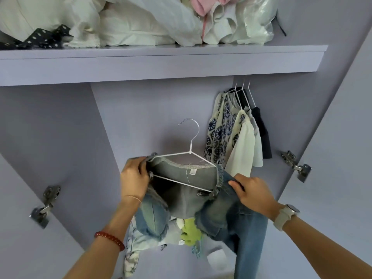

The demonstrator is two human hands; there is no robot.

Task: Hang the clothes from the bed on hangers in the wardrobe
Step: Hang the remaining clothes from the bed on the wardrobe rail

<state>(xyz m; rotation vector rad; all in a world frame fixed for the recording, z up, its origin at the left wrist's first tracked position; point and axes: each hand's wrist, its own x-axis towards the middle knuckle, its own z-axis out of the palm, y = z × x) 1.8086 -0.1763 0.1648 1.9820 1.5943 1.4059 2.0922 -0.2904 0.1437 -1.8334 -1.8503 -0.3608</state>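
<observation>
We start at the left hand (134,176): its grip is curled around the left shoulder of the denim jacket (201,198), pinching the cloth together with the left end of the white hanger (187,164). The right hand (254,193) holds the other shoulder, with the thumb on top of the frayed denim edge and the fingers below, just at the right end of the hanger. So both grips are narrow and full of cloth; neither is free.

Between the two hands the hanger lies with its long axis going from left to right, a little lower on the right side. The collar of the jacket is already over the hanger, and the sleeves hang down below the hands. The hook (189,125) rises from the middle and points up and away from us, toward the back wall of the wardrobe (153,109).

From the grips outward, the place to hang is up and to the right: there, under the shelf (161,63), three hung garments (235,133) are on white hangers. We cannot see the rail itself. We judge that the right hand is the nearer one to this place, so the hook must travel up and to the right, to the left of the patterned blouse (219,133). The right shoulder does not look fully seated yet.
</observation>
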